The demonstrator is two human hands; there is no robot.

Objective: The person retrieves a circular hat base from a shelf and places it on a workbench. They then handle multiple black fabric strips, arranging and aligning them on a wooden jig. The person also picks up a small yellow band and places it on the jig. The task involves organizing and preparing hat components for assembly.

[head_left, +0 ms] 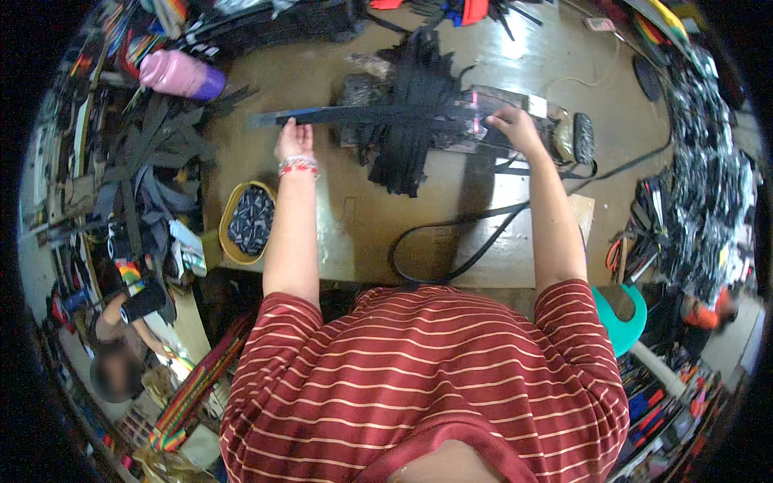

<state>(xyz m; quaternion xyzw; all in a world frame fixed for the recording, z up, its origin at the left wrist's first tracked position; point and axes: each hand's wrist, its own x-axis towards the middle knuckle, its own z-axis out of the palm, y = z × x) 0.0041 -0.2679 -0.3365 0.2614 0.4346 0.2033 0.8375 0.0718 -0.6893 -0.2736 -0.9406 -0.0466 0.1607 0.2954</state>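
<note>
Across the table lies a long flat black strap (346, 115), stretched roughly level over a thick pile of black straps (400, 161). My left hand (295, 141) has its fingers closed on the strap near its left end, where a bluish, clear-looking part (270, 118) sticks out past them. At the other end my right hand (519, 131) is closed, thumb and fingers pinching the strap's dark end. Beside those fingertips a bright pink line (475, 113) crosses the strap. Under the right end is a dark block or plate, largely covered.
A yellow tub (226, 217) of small black pieces stands by my left forearm, a pink and purple bottle (181, 75) beyond. One black cord (451, 216) loops across the table's near right. Bundled black strips (708, 177) line the right side. Another person (117, 354) is at lower left.
</note>
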